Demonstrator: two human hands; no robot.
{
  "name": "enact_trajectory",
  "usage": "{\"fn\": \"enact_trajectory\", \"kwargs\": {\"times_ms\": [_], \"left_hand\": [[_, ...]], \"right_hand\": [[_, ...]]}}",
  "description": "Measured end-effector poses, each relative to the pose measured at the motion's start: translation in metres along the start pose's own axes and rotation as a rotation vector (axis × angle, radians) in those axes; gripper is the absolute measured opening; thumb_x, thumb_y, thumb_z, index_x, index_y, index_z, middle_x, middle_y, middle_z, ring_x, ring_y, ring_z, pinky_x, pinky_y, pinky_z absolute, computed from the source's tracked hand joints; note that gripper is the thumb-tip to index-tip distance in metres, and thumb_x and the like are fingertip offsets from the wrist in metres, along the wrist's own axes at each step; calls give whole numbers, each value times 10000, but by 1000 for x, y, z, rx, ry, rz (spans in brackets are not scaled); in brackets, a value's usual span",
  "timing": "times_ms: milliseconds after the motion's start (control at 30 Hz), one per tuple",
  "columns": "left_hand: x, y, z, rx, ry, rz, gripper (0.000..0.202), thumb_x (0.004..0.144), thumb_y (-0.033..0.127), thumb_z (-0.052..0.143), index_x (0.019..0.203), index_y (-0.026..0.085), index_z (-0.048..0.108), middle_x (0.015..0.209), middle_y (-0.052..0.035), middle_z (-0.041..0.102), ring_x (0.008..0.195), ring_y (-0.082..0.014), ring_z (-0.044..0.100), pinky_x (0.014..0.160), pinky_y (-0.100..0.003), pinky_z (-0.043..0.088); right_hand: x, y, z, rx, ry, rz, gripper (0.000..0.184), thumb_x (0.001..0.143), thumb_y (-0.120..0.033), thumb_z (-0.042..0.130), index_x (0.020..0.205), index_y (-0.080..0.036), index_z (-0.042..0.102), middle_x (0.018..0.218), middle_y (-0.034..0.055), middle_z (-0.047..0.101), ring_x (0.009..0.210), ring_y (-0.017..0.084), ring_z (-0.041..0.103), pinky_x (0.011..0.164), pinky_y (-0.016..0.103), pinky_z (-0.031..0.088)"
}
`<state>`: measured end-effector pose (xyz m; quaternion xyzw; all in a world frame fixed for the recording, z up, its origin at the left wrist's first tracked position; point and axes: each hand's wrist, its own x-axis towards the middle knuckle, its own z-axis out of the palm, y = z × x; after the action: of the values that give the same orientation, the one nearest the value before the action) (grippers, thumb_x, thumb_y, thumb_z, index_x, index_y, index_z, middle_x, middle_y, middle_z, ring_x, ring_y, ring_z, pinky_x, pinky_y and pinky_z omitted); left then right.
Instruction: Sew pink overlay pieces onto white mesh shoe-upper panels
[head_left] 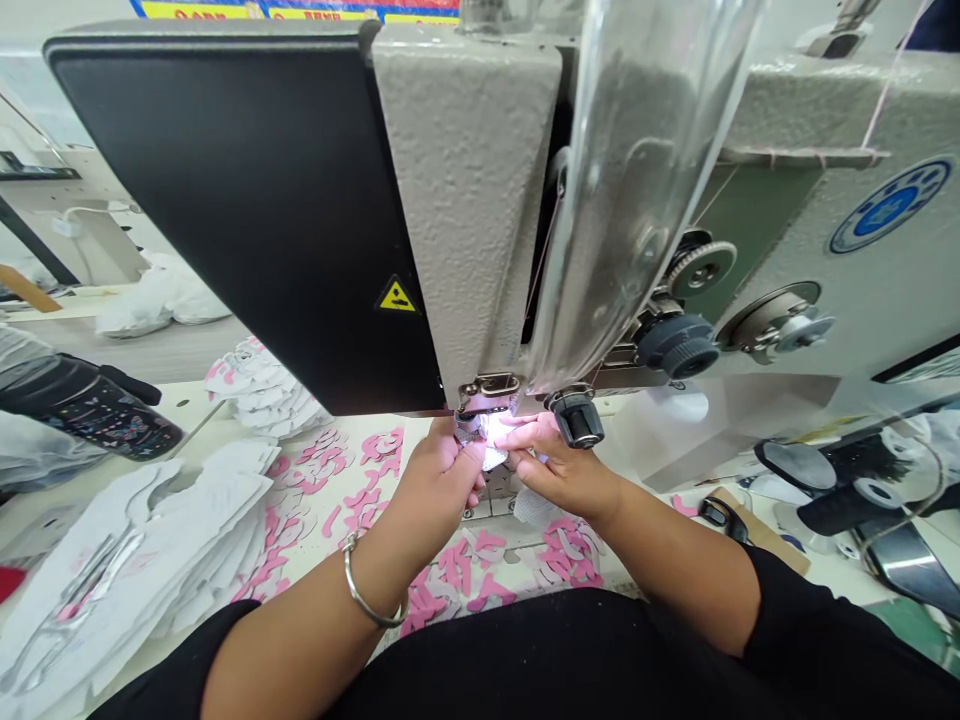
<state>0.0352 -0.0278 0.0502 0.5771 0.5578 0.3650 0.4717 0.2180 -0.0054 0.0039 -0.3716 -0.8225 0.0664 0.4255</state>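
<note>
Left hand (439,470) and right hand (559,465) pinch a small white piece (493,457) under the sewing machine (465,200).

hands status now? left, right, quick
Left hand: closed, pinching the white piece under the presser foot.
Right hand: closed, fingertips pinching the same piece from the other side.

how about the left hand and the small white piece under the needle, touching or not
Touching. The head view shows the left hand with its fingers pinching the white piece under the sewing machine, with no gap; the right hand grips its other side.
</note>
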Motion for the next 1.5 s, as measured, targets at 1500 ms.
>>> {"fn": "enact_trajectory", "kwargs": {"times_ms": [1500], "left_hand": [[58, -12, -18, -492, -202, 116, 201, 652, 238, 764, 606, 154, 587, 540, 24, 472, 461, -63, 395, 433, -196, 309]], "right_hand": [[-18, -36, 7, -392, 91, -54, 341, 890, -198, 559, 1224, -223, 623, 1068, 94, 681, 1108, 272, 589, 953, 445, 461]]}}
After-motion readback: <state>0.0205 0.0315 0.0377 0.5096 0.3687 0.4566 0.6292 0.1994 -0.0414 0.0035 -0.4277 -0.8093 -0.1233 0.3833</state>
